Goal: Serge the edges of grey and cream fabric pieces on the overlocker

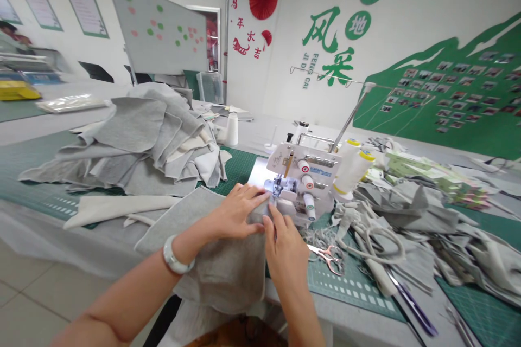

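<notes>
A grey piece of fabric (228, 271) lies at a white overlock sewing machine (280, 154), its far edge close to the presser foot and its lower part hanging over the table's front edge. My left hand (240, 211), with a pale bangle on the wrist, holds the fabric just left of the needle area, thumb and fingers on the cloth. Close beside it, my right hand (287, 238) grips the fabric's edge with its fingertips, just in front of the machine. Part of the cloth under both hands is hidden.
A heap of grey fabric pieces (142, 135) lies at the left. Copper-handled scissors (331, 257), fabric scraps (411, 217) and purple-handled scissors (413, 303) lie to the right. Yellow-topped thread cones (356, 173) stand behind the machine. A green cutting mat (350, 287) covers the table's front.
</notes>
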Demonstrator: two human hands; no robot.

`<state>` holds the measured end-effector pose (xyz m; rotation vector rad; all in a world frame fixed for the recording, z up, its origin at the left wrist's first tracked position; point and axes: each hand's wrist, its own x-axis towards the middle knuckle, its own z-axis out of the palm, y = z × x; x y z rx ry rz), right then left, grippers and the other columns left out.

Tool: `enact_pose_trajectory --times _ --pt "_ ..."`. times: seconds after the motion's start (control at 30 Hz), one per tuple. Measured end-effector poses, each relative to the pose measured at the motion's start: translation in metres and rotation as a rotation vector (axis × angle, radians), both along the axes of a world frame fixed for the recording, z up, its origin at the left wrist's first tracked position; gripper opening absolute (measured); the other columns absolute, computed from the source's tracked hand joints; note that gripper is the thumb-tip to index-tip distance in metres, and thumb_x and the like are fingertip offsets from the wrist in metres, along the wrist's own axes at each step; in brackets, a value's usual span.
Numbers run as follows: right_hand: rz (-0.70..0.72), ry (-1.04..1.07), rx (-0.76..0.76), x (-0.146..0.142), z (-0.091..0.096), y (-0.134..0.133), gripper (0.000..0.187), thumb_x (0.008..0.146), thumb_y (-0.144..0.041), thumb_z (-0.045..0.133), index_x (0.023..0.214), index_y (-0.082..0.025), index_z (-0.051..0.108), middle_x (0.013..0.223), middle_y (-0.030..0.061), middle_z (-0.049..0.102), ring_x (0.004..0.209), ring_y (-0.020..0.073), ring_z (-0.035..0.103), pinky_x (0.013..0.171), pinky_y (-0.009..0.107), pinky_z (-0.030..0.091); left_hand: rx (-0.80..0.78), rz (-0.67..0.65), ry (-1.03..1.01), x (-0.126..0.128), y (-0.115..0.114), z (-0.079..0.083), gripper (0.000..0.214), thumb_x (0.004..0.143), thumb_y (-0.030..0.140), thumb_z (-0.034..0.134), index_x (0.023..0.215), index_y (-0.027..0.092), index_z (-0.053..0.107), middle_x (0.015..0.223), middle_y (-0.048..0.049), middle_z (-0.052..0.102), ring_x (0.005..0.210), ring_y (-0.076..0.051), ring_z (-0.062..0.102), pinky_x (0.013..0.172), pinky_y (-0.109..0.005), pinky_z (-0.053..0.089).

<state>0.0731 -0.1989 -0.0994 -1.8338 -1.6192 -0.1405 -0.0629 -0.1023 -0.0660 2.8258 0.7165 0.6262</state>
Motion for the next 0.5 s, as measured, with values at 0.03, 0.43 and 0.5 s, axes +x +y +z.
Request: enact_pose_trajectory --times 0.03,0.43,0.5 --pt "-0.008 -0.007 -0.006 -0.001 -0.002 0.001 0.042 0.098 -0.039 0.035 0.127 -0.018 0.058 0.089 0.0096 0.066 0.081 0.0222 0.064 0.065 0.028 0.045 -0.022 -0.024 -0.01 -0.002 0.001 0.001 0.061 0.08 0.043 0.063 0.133 0.018 0.048 0.131 -0.0128 0.05 0.12 -0.028 0.045 0.099 -0.043 0.035" --pt "-0.081 -0.059 -0.016 -0.004 -0.005 0.003 0.036 0.097 -0.031 0.04 0.122 -0.018 0.063 0.093 0.0079 0.075 0.068 0.0191 0.071 0.054 0.023 0.041 -0.373 0.012 -0.449 0.001 0.042 0.018 0.026 0.083 0.032 0.059 0.101 0.017 0.071 0.103 -0.0074 0.068 0.097 -0.019 0.061 0.087 -0.03 0.046" --pt "-0.094 -0.071 -0.023 -0.005 -0.005 0.003 0.034 0.096 -0.03 0.043 0.121 -0.019 0.064 0.087 0.0075 0.076 0.064 0.0191 0.07 0.051 0.023 0.039 -0.515 0.137 -0.623 0.016 0.062 0.025 0.022 0.08 0.031 0.06 0.09 0.015 0.073 0.089 -0.0044 0.07 0.083 -0.016 0.061 0.075 -0.025 0.046"
